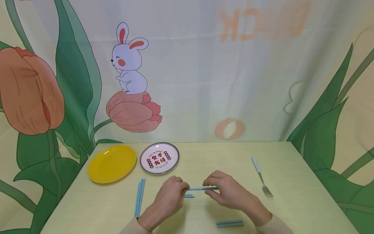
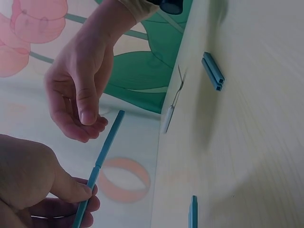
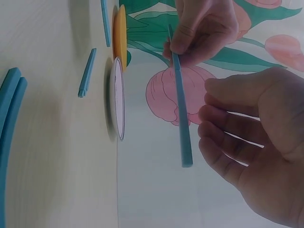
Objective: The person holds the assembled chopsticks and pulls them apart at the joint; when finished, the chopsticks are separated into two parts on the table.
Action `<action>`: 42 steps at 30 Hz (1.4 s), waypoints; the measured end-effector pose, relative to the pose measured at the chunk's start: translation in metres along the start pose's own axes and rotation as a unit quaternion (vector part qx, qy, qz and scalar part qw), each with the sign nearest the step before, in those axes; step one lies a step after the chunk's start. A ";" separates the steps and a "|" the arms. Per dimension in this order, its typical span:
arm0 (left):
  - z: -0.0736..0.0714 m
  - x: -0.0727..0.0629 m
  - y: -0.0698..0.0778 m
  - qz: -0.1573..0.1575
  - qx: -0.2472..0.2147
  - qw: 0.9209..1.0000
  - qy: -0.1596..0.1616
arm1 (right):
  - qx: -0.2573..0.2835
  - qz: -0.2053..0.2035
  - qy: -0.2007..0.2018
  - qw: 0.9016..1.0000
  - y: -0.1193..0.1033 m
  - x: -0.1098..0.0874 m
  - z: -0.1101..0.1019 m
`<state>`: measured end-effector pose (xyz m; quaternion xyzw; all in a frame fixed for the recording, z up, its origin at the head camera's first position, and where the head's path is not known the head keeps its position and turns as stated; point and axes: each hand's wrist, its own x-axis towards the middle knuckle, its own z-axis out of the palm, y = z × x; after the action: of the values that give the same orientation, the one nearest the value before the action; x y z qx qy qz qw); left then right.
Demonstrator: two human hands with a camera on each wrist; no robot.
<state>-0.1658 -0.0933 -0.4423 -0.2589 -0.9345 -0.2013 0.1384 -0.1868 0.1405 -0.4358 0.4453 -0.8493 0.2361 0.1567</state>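
Note:
My left hand (image 1: 170, 196) pinches a blue jointed chopstick (image 1: 197, 188) between thumb and fingers, above the table. A seam between two sections shows on the chopstick (image 2: 98, 166) in the left wrist view. My right hand (image 1: 232, 192) is around the other end, its fingers loosely bent. In the right wrist view a gap separates the right fingertips (image 3: 205, 114) from the stick (image 3: 184, 128). Below the hands lie short blue chopstick pieces (image 1: 190, 196), partly hidden by the left hand. Two short pieces (image 1: 229, 223) lie side by side near the front edge.
Longer blue chopsticks (image 1: 139, 198) lie together at the left. A yellow plate (image 1: 112, 164) and a white plate with red lettering (image 1: 159, 167) stand at the back left. On the right lies a fork (image 1: 261, 177) with a white handle. A printed curtain (image 1: 187, 71) hangs behind the table.

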 end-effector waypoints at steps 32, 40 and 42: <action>0.007 0.002 0.006 0.035 0.009 0.999 0.005 | 0.004 0.009 -0.031 0.999 -0.001 0.004 0.019; 0.008 0.002 0.006 0.054 0.023 0.998 0.023 | -0.040 -0.004 0.031 0.999 -0.005 0.005 0.025; 0.008 0.004 0.006 0.066 0.033 0.996 0.041 | -0.051 -0.007 0.057 0.997 -0.006 0.005 0.026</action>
<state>-0.1668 -0.0834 -0.4457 -0.3068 -0.9150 -0.1712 0.1984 -0.1861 0.1197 -0.4535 0.4283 -0.8470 0.2160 0.2291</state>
